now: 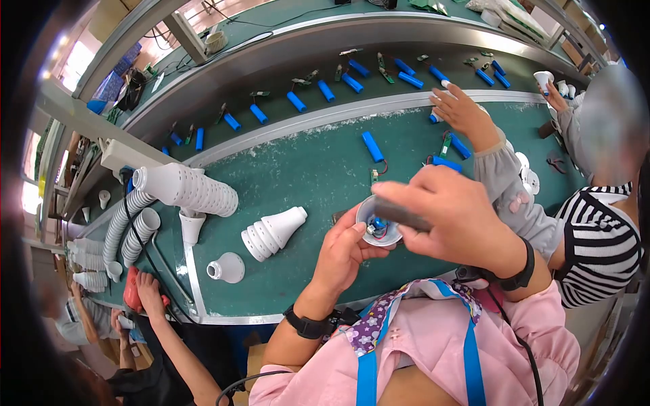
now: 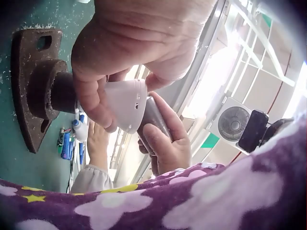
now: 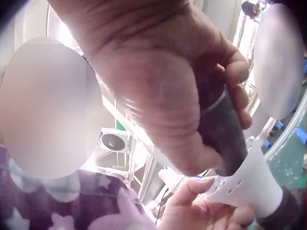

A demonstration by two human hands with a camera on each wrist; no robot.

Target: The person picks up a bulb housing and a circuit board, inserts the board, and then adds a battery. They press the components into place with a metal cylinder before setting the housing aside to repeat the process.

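A white perforated cone-shaped housing [image 1: 370, 233] has its wide mouth facing up, with blue and red wires inside. My left hand [image 1: 340, 256] grips it around the side. In the left wrist view the narrow end of the housing [image 2: 125, 103] meets a dark metal post on a bracket [image 2: 36, 91]. My right hand [image 1: 460, 213] holds a dark grey cylinder [image 1: 401, 213] over the rim of the housing; in the right wrist view the cylinder [image 3: 223, 136] is between thumb and fingers, close to the rim.
Stacked white housings [image 1: 274, 233] and a single one [image 1: 227, 268] lie left on the green table [image 1: 305, 183]. Blue cells with small boards [image 1: 371, 147] lie beyond my hands and along the back shelf. Another person's hand [image 1: 464, 111] reaches in at right; others work further away.
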